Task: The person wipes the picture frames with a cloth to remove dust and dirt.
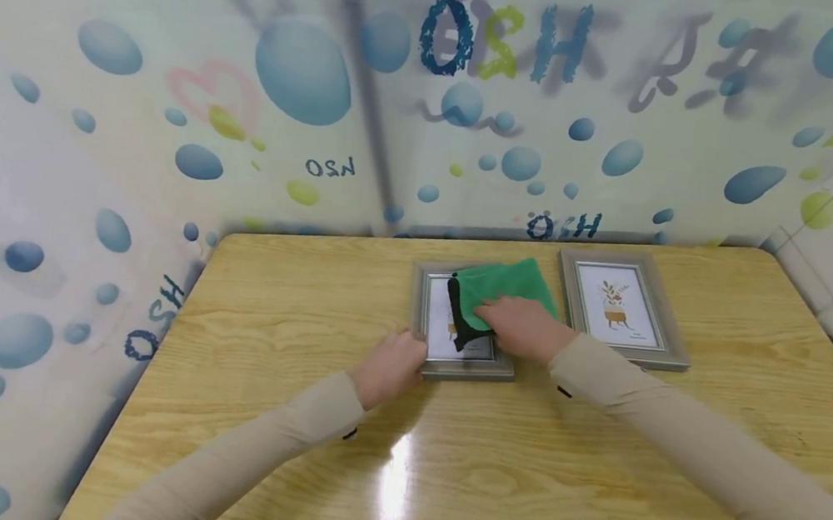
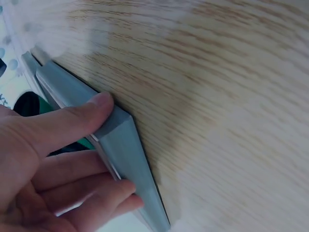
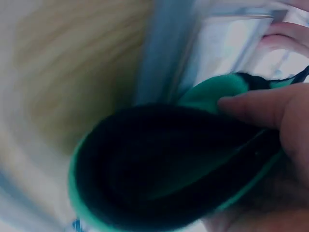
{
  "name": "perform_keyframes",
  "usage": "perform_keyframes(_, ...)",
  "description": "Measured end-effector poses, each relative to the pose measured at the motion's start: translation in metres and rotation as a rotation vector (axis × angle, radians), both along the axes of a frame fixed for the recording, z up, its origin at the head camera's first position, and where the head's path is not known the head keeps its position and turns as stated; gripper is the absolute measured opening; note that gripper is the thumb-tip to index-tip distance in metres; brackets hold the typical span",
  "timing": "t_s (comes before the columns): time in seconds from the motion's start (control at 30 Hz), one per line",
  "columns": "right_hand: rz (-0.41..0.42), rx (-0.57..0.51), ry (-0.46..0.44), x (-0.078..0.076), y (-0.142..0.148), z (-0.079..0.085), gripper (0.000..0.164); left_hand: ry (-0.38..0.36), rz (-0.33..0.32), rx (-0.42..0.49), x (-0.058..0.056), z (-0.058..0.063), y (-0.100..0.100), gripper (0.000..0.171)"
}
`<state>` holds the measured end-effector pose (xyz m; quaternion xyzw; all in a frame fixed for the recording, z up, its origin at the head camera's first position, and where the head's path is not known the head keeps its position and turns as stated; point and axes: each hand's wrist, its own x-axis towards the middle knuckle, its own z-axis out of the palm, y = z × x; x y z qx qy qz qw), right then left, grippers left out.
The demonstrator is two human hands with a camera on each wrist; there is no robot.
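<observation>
A grey picture frame (image 1: 469, 371) with a white print under its glass lies flat on the table. At its near left corner my left hand (image 1: 391, 366) holds it; in the left wrist view the thumb (image 2: 99, 108) and curled fingers (image 2: 104, 195) bear on two adjoining sides of the frame. My right hand (image 1: 526, 327) grips a folded green cloth (image 1: 508, 281) with black edging, which lies over the frame's upper right part. The right wrist view shows the cloth (image 3: 212, 94) bunched under the thumb. Part of the print is hidden by it.
A second grey picture frame (image 1: 668, 339) with a plant print lies just to the right, close to the cloth. Both rest on a light wooden table (image 1: 292, 298). A patterned curtain (image 1: 397, 149) with blue spots stands behind the table's far edge.
</observation>
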<state>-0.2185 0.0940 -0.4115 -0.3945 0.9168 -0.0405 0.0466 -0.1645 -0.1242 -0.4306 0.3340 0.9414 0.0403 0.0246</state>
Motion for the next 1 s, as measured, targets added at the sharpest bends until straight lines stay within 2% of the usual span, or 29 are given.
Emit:
perform_keyframes(0.13, -0.034, -0.061, -0.083, 0.002, -0.018, -0.001, 0.019, 0.059, -0.046, 0.032, 0.0, -0.002, -0.005, 0.018)
perform_keyframes(0.3, 0.009, -0.111, -0.171, -0.003, -0.033, -0.004, 0.034, 0.107, -0.135, 0.008, -0.003, -0.005, -0.011, 0.023)
perform_keyframes(0.43, 0.108, -0.204, -0.24, -0.008, -0.034, -0.008, 0.045, 0.065, -0.18, 0.029, -0.005, -0.004, -0.015, 0.023)
perform_keyframes(0.53, 0.189, -0.25, -0.284, -0.012, -0.03, -0.013, 0.051, 0.021, -0.181, 0.081, -0.007, -0.003, -0.018, 0.021)
perform_keyframes(0.63, 0.243, -0.214, -0.264, -0.013, -0.023, -0.016, 0.052, 0.009, -0.177, 0.115, -0.008, -0.006, -0.019, 0.017)
perform_keyframes(0.77, 0.271, -0.085, -0.177, -0.011, -0.01, -0.013, 0.049, 0.012, -0.168, 0.132, -0.009, -0.008, -0.019, 0.02)
perform_keyframes(0.93, 0.173, 0.118, -0.024, -0.003, 0.008, -0.001, 0.047, 0.002, -0.137, 0.09, -0.008, -0.006, -0.017, 0.028)
perform_keyframes(1.0, 0.123, 0.156, 0.017, 0.001, 0.01, 0.002, 0.042, -0.007, -0.122, 0.075, -0.008, -0.005, -0.017, 0.03)
